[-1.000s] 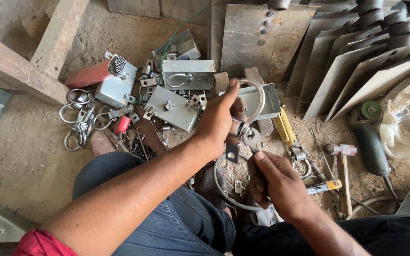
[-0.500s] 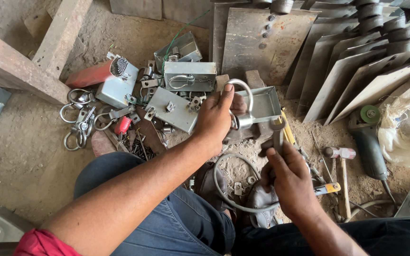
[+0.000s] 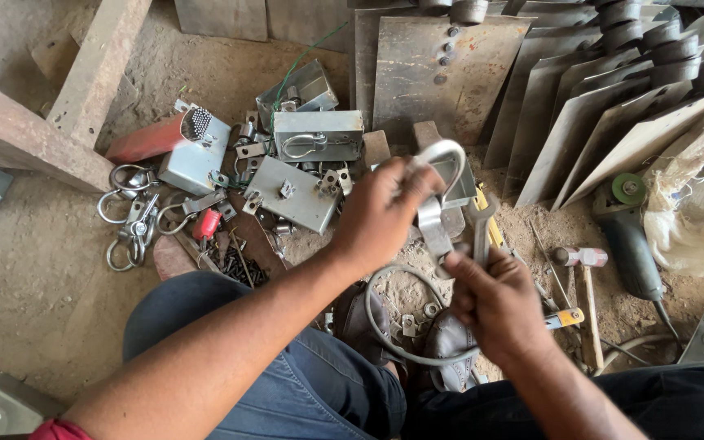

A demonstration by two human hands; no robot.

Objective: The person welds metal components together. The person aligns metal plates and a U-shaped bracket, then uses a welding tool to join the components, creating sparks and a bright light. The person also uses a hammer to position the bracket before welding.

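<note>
My left hand (image 3: 380, 213) grips a bent steel handle piece (image 3: 436, 189), a curved bar with a flat strap hanging from it, held above the dirt floor. My right hand (image 3: 499, 303) is closed around a metal wrench (image 3: 479, 218) whose jaw end points up beside that handle. A loop of grey wire (image 3: 385, 334) lies under both hands, over my knees in blue jeans. Small nuts lie in the dirt inside the loop.
Grey metal boxes (image 3: 318, 134) and loose brackets lie at centre left, with steel rings (image 3: 128, 220) and a red-capped tube (image 3: 150, 140). Rusty steel plates (image 3: 442, 73) lean at the back. An angle grinder (image 3: 633, 236), a hammer (image 3: 585, 281) and a sack (image 3: 698, 204) sit right.
Both hands rose from the floor. My left hand lifted the handle piece up; my right hand picked up the wrench and brought it next to the handle.
</note>
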